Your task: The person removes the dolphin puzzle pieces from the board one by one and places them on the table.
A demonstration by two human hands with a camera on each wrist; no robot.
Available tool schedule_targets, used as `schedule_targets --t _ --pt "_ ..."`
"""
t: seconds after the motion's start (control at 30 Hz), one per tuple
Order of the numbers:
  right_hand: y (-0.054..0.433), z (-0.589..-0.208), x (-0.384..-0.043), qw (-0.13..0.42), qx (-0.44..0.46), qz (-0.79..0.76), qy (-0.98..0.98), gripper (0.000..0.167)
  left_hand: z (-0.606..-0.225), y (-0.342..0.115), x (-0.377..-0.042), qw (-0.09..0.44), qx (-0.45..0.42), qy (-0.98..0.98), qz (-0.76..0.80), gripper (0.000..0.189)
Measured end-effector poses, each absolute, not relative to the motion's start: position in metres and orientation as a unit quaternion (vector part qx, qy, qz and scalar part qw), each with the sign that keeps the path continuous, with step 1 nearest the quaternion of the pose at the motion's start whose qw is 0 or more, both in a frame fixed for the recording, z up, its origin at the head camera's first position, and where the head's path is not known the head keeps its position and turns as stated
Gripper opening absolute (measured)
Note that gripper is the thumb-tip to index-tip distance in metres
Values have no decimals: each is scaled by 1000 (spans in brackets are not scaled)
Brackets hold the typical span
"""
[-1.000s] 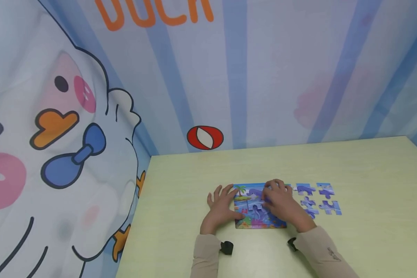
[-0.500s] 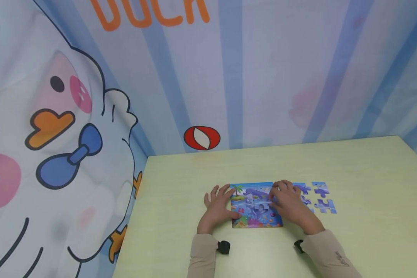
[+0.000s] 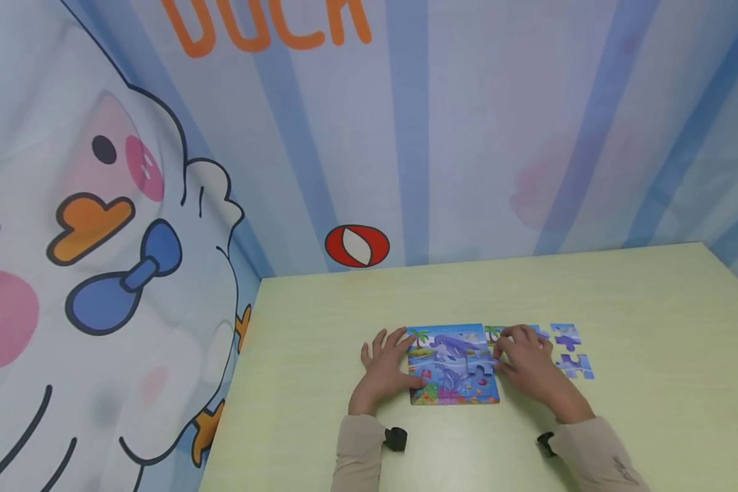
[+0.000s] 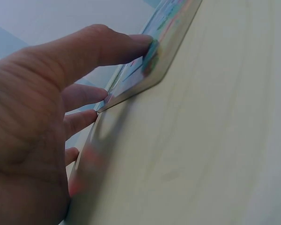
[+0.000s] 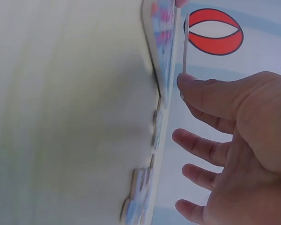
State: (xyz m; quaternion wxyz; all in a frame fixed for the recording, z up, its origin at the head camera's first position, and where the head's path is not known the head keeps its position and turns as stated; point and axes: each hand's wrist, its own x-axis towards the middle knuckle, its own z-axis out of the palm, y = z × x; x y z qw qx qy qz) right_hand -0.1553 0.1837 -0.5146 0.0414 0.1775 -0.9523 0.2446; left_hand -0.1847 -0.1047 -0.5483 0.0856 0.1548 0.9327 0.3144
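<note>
A jigsaw board (image 3: 445,396) with a dolphin and palm picture lies on the table. My left hand (image 3: 383,372) spans its left side, the thumb (image 4: 140,42) resting on the lower left and fingertips touching the upper left edge. Above the board's right half, my right hand (image 3: 531,372) pinches a puzzle piece (image 3: 480,367) between thumb and forefinger. In the right wrist view this piece (image 5: 186,44) appears edge-on, raised off the board, with the other fingers spread loosely.
Loose puzzle pieces (image 3: 567,335) lie right of the board, some partly hidden behind the right hand. One piece with a palm tree (image 3: 493,333) sits beside the board's right edge. A cartoon-printed cloth (image 3: 467,137) rises behind the table (image 3: 320,314).
My right hand has moved right across the board with the pinched piece, uncovering the dolphin picture and the palm tree piece. The left hand stays at the board's left side.
</note>
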Motion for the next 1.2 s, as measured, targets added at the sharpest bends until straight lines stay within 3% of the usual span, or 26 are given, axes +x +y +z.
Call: schedule_targets --t 1.2 --pt "219 -524 -149 37 153 235 -959 19 -545 -106 -182 87 153 930 322 87"
